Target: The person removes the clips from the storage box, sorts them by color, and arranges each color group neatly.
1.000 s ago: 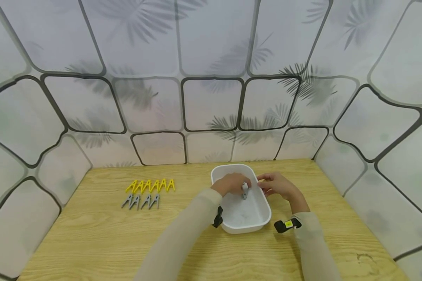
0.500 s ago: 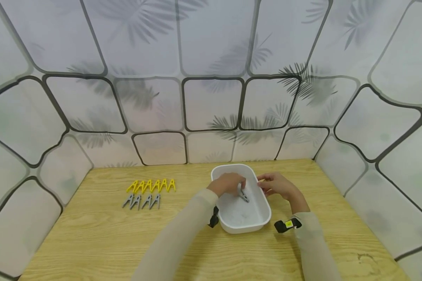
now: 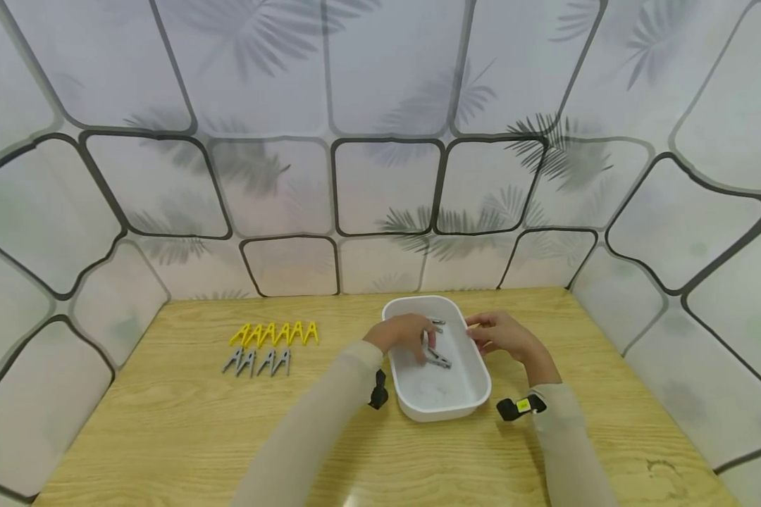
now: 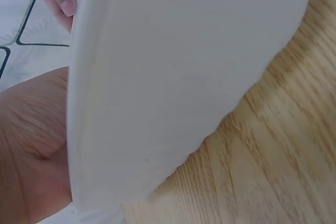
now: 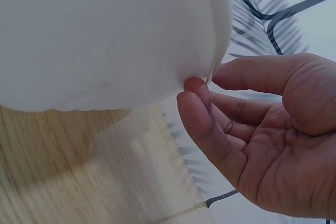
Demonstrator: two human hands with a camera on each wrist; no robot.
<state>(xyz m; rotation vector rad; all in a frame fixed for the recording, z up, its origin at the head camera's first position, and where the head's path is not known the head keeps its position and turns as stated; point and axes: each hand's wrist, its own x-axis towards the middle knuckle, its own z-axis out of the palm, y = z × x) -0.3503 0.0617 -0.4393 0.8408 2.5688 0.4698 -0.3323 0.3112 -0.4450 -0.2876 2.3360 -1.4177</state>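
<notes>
My left hand reaches into a white plastic tub and pinches a grey clothespin by its handle end. Another grey clothespin lies in the tub near the far end, partly hidden behind the fingers. On the tub's right side, my right hand pinches the rim between thumb and fingers, as the right wrist view shows with the hand at the tub's corner. The left wrist view shows the tub's outer wall; the left fingers are hidden behind it.
Left of the tub, a row of several yellow clothespins lies on the wooden table. Just in front of it is a row of several grey clothespins. A patterned curtain surrounds the table at the back and sides.
My left hand has moved left inside the tub, and the held clothespin has swung so its tip points right. The far clothespin has come into view. The right hand keeps its place.
</notes>
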